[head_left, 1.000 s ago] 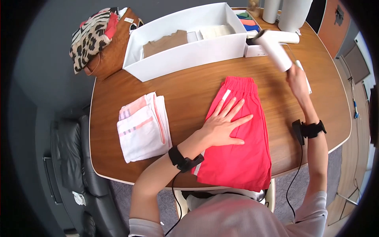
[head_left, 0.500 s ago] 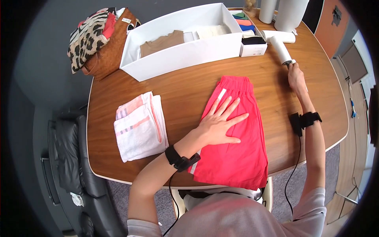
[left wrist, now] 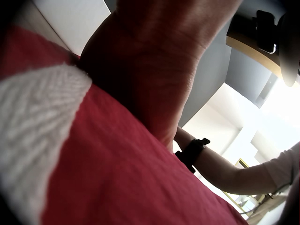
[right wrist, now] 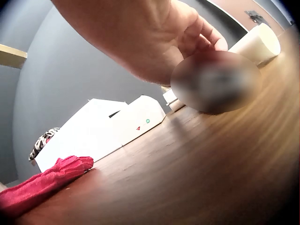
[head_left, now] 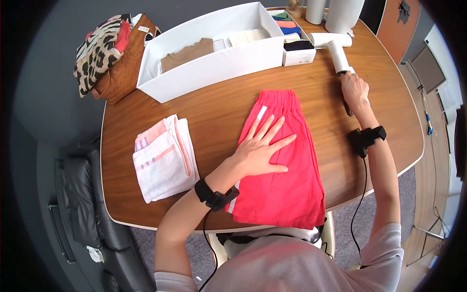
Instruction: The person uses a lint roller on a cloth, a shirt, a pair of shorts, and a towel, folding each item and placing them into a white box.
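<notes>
Red shorts with a white side stripe lie flat on the wooden table. My left hand rests on them, palm down and fingers spread; its wrist hides part of the red cloth in the left wrist view. Away to the right, my right hand grips the dark handle end of a white cylindrical tool. In the right wrist view the right hand has curled fingers, and a blurred round end hides part of the grip. A white cylinder lies just beyond the tool.
A folded white-and-pink towel lies left of the shorts. Behind stand a long white box with folded clothes, a small box, a brown basket heaped with patterned cloth, and tall white cylinders.
The tool's far end has swung from over the small box to its right, and the tool appears lower. My left hand stays on the shorts; the head view has shifted slightly.
</notes>
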Motion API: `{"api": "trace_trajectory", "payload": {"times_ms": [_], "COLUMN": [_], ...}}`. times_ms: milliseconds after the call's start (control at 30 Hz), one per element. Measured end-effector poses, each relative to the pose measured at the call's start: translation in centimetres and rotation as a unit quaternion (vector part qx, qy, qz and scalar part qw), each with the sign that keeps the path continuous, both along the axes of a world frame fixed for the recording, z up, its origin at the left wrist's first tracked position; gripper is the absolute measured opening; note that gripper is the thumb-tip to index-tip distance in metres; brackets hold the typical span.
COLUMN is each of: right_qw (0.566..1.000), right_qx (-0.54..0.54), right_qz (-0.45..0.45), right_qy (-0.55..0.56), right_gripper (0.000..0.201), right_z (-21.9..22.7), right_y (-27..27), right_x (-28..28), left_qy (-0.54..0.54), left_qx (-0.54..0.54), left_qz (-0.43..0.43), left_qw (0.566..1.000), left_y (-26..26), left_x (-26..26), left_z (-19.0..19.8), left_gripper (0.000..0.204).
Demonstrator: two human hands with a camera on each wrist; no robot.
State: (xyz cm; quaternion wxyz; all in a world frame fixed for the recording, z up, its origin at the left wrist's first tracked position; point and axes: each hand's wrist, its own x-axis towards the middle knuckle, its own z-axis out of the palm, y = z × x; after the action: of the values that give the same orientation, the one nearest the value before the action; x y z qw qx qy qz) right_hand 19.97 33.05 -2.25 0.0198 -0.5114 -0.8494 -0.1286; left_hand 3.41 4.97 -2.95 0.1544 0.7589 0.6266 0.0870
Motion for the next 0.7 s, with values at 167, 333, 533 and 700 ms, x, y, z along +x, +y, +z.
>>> {"api": "trace_trajectory", "payload": {"times_ms": [167,333,533,700], "right_qw": [0.999,0.998,0.994,0.978], "right_qx": [-0.017,-0.015,0.027,0.075], "right_qz": [0.022,0.037,0.059,0.126], "right_qy": [0.033,0.04,0.091,0.151], "right_gripper": [0.024,0.032,0.033,0.027], "right_z": [0.5,1.4,1.5,1.5], "right_y": [-0.4,-1.0,-1.9,-3.5], "right_x": [0.4,0.9,1.6,1.7], "left_qy": [-0.005,-0.104,-0.097,-0.218], "left_qx": [0.001,-0.028,0.126,0.0], "left_qz": [-0.009,-0.031,0.258,0.338], "left_qw": [1.0,0.994,0.953,0.916], "left_y": [0.0,0.9,2.7,4.0], "left_x": [-0.1,-2.2,-4.5,-6.1], "left_z": [0.0,1.4,2.0,0.7], "left_gripper": [0.078,0.066,0.044,0.033]}}
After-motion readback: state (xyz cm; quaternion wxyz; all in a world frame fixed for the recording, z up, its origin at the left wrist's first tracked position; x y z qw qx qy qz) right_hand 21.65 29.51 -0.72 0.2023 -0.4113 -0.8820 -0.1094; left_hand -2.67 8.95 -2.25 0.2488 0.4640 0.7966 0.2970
